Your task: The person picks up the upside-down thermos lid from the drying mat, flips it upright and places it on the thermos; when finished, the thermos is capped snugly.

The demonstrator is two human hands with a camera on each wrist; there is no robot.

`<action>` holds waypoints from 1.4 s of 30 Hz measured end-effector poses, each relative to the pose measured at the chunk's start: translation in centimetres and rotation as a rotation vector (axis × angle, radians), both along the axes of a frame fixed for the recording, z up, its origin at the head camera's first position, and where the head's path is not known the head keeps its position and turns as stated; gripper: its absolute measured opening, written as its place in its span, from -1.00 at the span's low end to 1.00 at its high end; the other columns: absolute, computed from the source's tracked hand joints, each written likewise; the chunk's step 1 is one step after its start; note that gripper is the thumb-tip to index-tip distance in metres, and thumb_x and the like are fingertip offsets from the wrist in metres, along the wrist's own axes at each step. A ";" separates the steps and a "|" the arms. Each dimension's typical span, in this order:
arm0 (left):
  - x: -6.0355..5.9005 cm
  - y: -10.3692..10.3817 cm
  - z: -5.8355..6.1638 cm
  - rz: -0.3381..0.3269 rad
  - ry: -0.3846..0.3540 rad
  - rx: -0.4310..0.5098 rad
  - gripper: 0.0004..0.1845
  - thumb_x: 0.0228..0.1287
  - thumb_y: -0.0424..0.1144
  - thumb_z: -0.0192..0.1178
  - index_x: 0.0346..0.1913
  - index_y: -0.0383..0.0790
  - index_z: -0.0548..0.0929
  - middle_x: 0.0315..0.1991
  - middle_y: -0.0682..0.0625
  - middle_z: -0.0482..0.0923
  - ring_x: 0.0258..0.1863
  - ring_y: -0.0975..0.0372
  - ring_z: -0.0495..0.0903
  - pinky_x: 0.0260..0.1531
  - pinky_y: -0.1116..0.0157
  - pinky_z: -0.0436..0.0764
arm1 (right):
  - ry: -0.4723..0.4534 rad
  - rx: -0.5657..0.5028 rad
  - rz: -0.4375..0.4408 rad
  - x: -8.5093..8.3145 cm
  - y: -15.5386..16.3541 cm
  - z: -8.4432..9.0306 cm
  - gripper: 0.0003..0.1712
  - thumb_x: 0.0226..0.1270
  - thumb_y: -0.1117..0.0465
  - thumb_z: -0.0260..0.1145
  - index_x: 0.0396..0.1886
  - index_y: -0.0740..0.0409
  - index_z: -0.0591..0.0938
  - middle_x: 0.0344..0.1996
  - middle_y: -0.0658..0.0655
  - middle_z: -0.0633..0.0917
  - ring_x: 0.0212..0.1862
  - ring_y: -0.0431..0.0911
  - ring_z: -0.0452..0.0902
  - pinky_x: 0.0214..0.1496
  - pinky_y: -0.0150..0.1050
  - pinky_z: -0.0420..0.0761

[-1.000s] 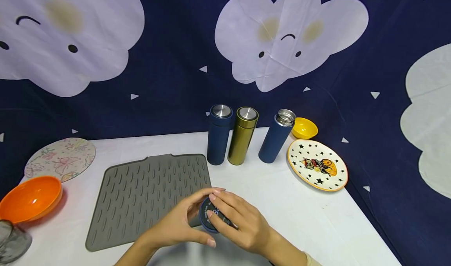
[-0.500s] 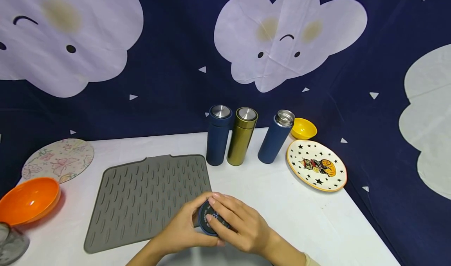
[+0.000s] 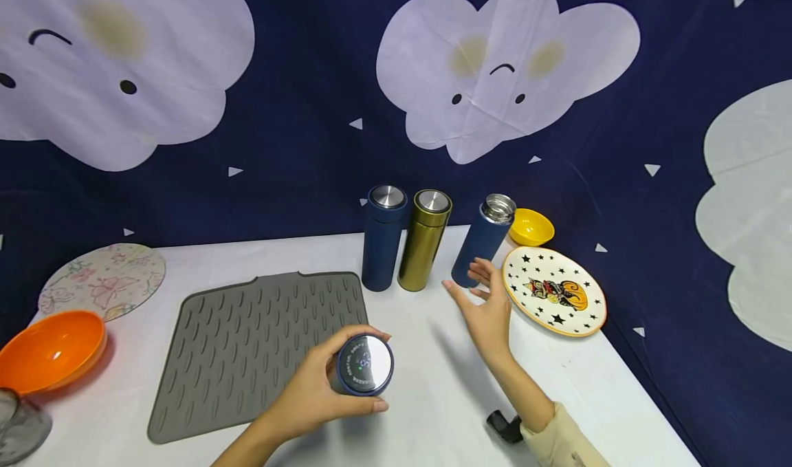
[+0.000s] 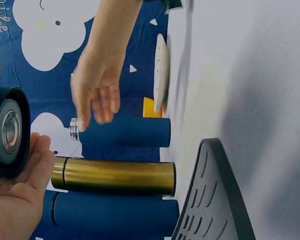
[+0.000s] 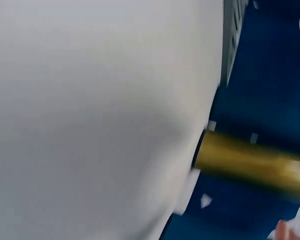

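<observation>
In the head view my left hand [image 3: 312,388] grips a round blue thermos lid [image 3: 365,365] with a lit display on its top. The left wrist view catches the lid's hollow underside [image 4: 11,132], with a metal disc inside. My right hand [image 3: 489,319], its fingers loosely spread and holding nothing, is in front of an uncapped blue thermos [image 3: 479,240] with a bare steel mouth. Its fingers overlap the lower part of that thermos in the head view. To the left stand a gold thermos [image 3: 424,243] and another blue thermos [image 3: 383,243], both capped.
A grey ribbed mat [image 3: 260,343] lies left of centre. Left of it are an orange bowl [image 3: 52,350], a dark glass [image 3: 25,426] and a floral round board [image 3: 105,278]. A starred plate [image 3: 526,302] and a yellow bowl [image 3: 532,226] sit at the right.
My right hand has let go of the lid and moved right and forward toward the uncapped thermos. The left hand keeps hold of the lid, whose display top is now uncovered.
</observation>
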State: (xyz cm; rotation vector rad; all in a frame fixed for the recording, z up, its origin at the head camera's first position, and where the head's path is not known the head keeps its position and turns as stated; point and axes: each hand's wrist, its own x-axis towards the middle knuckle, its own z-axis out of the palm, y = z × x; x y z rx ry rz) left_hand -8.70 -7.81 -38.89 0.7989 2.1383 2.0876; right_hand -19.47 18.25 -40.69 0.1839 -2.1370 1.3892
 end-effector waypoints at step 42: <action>-9.4 3.8 6.5 0.021 -0.071 0.087 -0.26 -0.01 -0.37 0.50 0.31 -0.19 0.45 0.13 -0.13 0.58 0.05 0.09 0.64 0.05 0.17 0.64 | -0.258 -0.111 0.168 5.1 -5.4 -1.0 -0.25 0.01 0.16 0.60 0.22 0.02 0.47 0.03 0.04 0.66 0.04 -0.05 0.58 0.13 0.01 0.54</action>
